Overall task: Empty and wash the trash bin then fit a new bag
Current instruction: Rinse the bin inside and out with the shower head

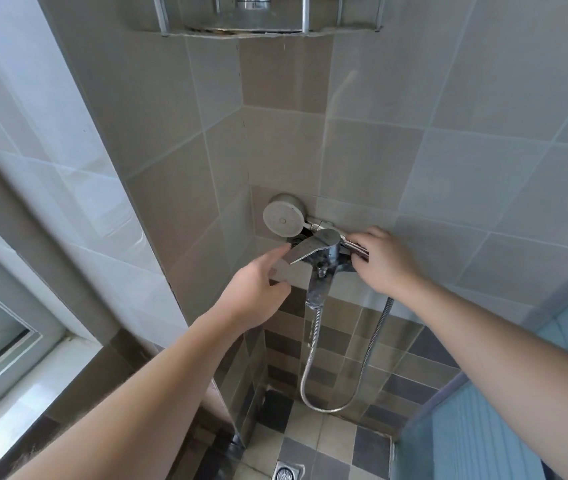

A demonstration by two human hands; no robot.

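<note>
The trash bin this task concerns is nowhere in view; no bag shows either. What fills the middle of the scene is a chrome shower mixer tap [320, 251] fixed to a tiled wall, its flat lever handle [305, 249] pointing toward eight o'clock.

At nine o'clock from the tap, the left hand [258, 289] reaches in with the forefinger stretched out, its tip at the end of the lever; the other fingers curl loosely and grasp nothing. At three o'clock, the right hand [384, 259] has its fingers bent around the handle of the shower head [283, 218], which rests in its cradle at eleven o'clock from the tap, its round face turned outward.

The step looks like getting water ready for washing. It would go best if the right hand lifts the shower head free and aims it downward before the left finger raises the lever, opening it gently so the spray does not jump.

A metal hose [336, 403] loops below the tap at six o'clock. A floor drain [287, 472] is cut off by the bottom edge, and a metal shelf [251, 15] by the top edge. The right fingertips are hidden behind the tap body.
</note>
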